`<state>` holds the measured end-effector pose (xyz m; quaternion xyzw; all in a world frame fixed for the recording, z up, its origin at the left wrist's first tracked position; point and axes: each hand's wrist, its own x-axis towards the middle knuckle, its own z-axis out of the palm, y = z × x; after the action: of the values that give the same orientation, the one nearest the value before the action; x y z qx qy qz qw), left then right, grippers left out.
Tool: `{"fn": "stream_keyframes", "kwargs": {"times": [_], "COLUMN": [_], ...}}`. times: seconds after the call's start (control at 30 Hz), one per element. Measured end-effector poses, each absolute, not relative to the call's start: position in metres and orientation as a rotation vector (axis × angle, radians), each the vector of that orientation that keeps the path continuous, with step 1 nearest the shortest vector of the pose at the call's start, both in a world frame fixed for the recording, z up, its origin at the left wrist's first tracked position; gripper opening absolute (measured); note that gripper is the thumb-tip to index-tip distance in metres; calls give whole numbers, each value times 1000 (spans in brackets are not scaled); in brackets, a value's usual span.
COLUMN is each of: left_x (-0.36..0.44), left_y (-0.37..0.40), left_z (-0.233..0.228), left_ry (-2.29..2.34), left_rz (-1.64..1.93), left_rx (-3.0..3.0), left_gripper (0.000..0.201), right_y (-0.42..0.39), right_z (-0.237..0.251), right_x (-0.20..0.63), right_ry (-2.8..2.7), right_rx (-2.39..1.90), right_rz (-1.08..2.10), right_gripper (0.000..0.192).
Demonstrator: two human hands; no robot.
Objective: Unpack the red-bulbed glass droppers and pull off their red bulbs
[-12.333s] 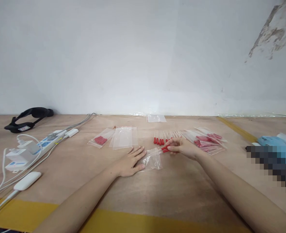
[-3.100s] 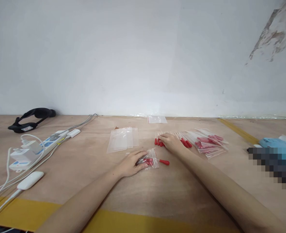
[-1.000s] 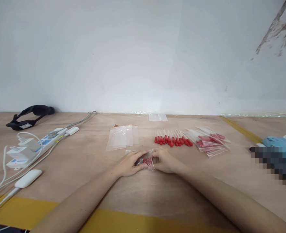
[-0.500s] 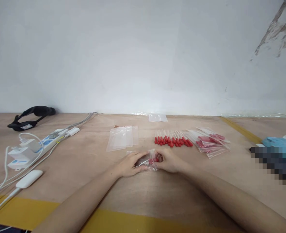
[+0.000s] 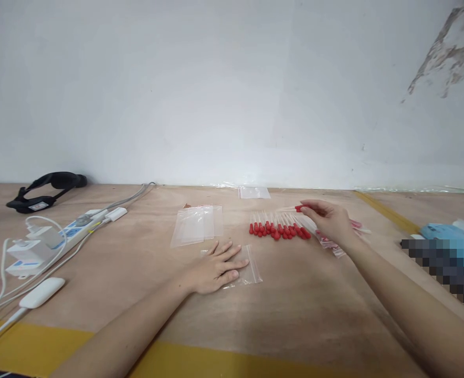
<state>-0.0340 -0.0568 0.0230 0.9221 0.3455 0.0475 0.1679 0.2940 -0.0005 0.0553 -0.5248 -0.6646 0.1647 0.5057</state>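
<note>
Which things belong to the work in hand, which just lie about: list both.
Apparently for the work: red droppers, loose and in right hand; clear bag under left hand; flat clear bags; filled bags.

Seemingly lying about: black strap; power strip; white oval device; blue packet.

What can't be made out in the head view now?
In the head view:
Clear bag: partly hidden under the left hand.
Red end in the right hand: fingers hide how many pieces are held.
Filled bags: the right hand covers part, so no count.
Dark object at right: pixelated and cut off by the picture edge.
</note>
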Motion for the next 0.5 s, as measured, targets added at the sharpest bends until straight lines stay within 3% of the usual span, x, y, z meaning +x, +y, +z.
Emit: {"fn": "stream_keyframes", "kwargs": {"times": [0.1, 0.3, 0.5], "left_x": [-33, -40, -50], "left_y": [-57, -45, -36], "left_z": [20, 13, 11], "left_ry": [1091, 1391, 1673], "left_rz": [342, 832, 780], "left_rx": [2446, 2229, 2201], "left_gripper": [40, 33, 31], "right_y": [8, 11, 5], "right_z": [35, 3, 21], "right_x": [292, 281, 285], "right_ry": [-1896, -2291, -2156], "right_rx": [-1226, -1191, -1399], "right_rz": [-5, -249, -371], "right_gripper": [25, 29, 30]}}
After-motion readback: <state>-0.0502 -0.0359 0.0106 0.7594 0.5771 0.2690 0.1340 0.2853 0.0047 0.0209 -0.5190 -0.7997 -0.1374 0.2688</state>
